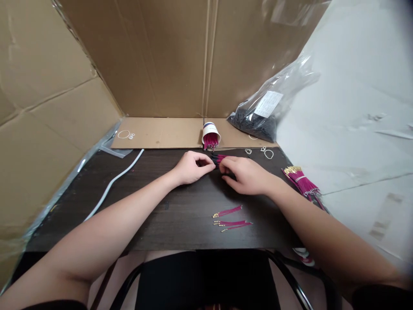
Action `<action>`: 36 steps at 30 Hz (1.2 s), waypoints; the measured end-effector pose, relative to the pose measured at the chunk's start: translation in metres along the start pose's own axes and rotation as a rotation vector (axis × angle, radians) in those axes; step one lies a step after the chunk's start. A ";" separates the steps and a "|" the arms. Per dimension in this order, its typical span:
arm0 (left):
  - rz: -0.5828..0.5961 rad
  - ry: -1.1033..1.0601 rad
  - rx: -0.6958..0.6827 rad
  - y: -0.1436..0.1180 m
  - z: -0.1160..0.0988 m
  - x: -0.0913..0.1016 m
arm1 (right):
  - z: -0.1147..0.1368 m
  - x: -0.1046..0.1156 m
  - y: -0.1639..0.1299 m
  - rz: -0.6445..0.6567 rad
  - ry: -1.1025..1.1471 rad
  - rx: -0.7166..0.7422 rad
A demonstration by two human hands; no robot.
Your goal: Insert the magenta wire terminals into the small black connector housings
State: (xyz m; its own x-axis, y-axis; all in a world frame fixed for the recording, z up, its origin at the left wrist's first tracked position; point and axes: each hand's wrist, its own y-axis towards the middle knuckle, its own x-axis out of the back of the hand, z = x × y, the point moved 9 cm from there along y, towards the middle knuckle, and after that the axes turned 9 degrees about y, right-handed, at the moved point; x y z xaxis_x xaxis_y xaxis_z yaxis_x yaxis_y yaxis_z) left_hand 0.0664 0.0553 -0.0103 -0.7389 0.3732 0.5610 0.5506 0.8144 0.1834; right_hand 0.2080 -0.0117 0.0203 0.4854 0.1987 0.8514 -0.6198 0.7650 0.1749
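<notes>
My left hand (191, 167) and my right hand (245, 174) meet over the far middle of a dark wooden table (155, 215). Between them lies a small bundle of magenta wires with black ends (218, 159); both hands pinch it, the left at the black tips, the right over its magenta length. Just beyond the hands a tipped paper cup (211, 135) holds more magenta wires, its mouth facing me. A few loose magenta wires with gold tips (231, 218) lie on the table nearer to me.
A banded bundle of magenta wires (301, 181) rests at the table's right edge. A clear bag of small black parts (263, 116) sits at the back right. Rubber bands (267, 152) lie near it. Cardboard walls (161, 56) enclose the back and left; a white strip (112, 183) crosses the left.
</notes>
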 end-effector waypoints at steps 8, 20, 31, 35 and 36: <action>-0.005 -0.031 0.049 0.001 0.006 0.000 | 0.036 -0.024 -0.013 0.427 0.266 0.020; -0.002 -0.024 0.062 0.001 0.005 -0.001 | 0.039 -0.032 -0.017 0.482 0.118 -0.048; 0.019 -0.056 0.054 0.003 0.010 -0.003 | 0.037 -0.033 -0.016 0.481 0.102 -0.077; 0.024 -0.078 0.058 0.003 0.011 -0.004 | 0.031 -0.020 -0.010 0.327 0.185 -0.005; 0.024 -0.085 0.057 0.003 0.011 -0.004 | 0.028 -0.014 -0.008 0.265 0.213 0.011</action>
State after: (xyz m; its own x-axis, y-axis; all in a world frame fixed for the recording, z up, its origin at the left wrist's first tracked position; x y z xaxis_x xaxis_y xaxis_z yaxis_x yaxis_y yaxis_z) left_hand 0.0670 0.0611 -0.0212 -0.7571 0.4277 0.4938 0.5475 0.8277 0.1226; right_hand 0.1886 -0.0379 0.0208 0.4234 0.5145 0.7456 -0.7478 0.6631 -0.0328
